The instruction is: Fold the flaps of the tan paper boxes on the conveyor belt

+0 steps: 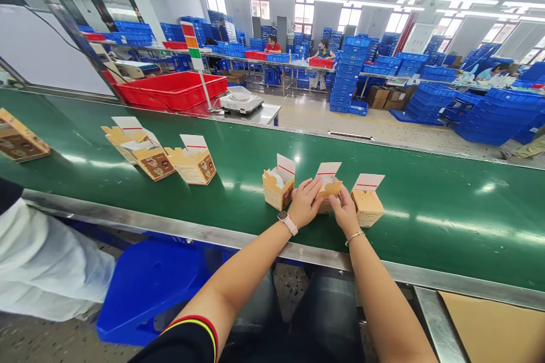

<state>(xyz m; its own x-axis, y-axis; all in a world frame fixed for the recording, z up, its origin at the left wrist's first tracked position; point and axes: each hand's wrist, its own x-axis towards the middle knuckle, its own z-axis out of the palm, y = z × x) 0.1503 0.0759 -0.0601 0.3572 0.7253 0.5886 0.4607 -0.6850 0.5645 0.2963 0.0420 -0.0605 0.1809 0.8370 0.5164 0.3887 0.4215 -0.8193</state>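
Both of my hands are at a small open carton on the green belt; its white lid flap with a red line stands up at the back. My left hand, wearing a pale watch, holds its left side and reaches over the top. On the right side, my right hand grips the carton by its tan front flap. Just left of my left hand stands another open carton with white contents. To the right, close to my right hand, sits a carton with its tan flaps folded in and white lid raised.
More cartons stand on the belt at left, including one pair and a single one. Beyond are a red bin and a scale. A blue stool and a person's white clothing are at lower left.
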